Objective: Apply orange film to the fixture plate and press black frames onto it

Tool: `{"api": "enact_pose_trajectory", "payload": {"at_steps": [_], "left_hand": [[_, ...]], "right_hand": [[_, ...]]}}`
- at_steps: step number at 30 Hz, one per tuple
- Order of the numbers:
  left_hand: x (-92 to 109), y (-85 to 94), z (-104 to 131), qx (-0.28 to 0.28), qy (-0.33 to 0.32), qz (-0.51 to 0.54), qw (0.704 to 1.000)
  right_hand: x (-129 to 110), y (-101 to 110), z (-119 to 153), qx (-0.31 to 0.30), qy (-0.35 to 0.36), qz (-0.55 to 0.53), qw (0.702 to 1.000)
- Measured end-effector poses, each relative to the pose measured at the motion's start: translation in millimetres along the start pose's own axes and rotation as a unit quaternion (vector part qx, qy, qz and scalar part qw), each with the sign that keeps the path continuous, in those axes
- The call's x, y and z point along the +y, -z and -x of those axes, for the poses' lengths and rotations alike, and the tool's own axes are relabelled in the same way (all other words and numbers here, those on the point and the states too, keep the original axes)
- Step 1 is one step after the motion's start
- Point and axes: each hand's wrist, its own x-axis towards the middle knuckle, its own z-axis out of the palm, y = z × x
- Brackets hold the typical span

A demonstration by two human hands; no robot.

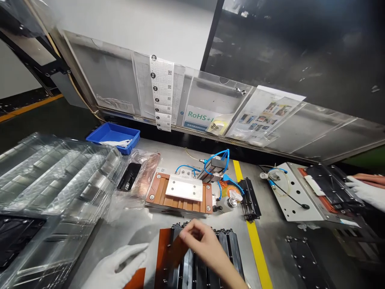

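Black parts [195, 273] under bare R hand [201, 241]

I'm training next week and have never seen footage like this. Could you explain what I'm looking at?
There is no machine arm: these are a person's own hands, seen from a head-worn camera looking forward and down. The left hand wears a white glove; the bare right hand is over ribbed black parts and an orange sheet. Blur hides whether its fingers hold anything. On the metal table are a brown fixture, a blue bin and clear trays. Another person's gloved hand appears at right.
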Motion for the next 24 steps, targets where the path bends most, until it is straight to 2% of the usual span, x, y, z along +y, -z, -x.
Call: {"api": "enact_pose_trajectory", "payload": {"at_steps": [3, 6, 8, 11, 14, 16, 19, 24], "left_hand": [[49.2, -11.1, -5.5, -0.071, -0.076, -0.019, 0.994], [72.3, -19.3, -11.7, -0.104, -0.107, -0.100, 0.984], [78.1, -21.4, -16.4, -0.102, -0.109, -0.136, 0.979], [80.4, -18.0, -28.2, -0.059, -0.084, -0.116, 0.988], [79.7, -10.5, -46.6, 0.009, -0.018, -0.053, 0.998], [79.6, -7.0, -59.7, 0.031, -0.005, -0.009, 0.999], [83.5, -7.0, -75.5, 0.023, -0.018, 0.039, 0.999], [98.8, -10.7, -96.0, -0.009, -0.018, 0.056, 0.998]], "right_hand": [[-7.1, -11.7, 4.1, -0.066, -0.013, 0.070, 0.995], [-8.5, -12.0, 4.4, -0.092, -0.019, 0.091, 0.991], [-3.4, -3.5, 2.4, -0.103, -0.031, 0.082, 0.991], [12.9, 21.8, -2.2, -0.112, -0.073, 0.004, 0.991], [31.3, 50.3, -6.3, -0.053, -0.084, -0.070, 0.993], [40.7, 63.0, -8.8, -0.005, -0.068, -0.086, 0.994], [49.0, 69.8, -15.5, 0.029, -0.057, -0.109, 0.992], [52.5, 72.1, -40.1, 0.059, -0.061, -0.120, 0.989]]}}
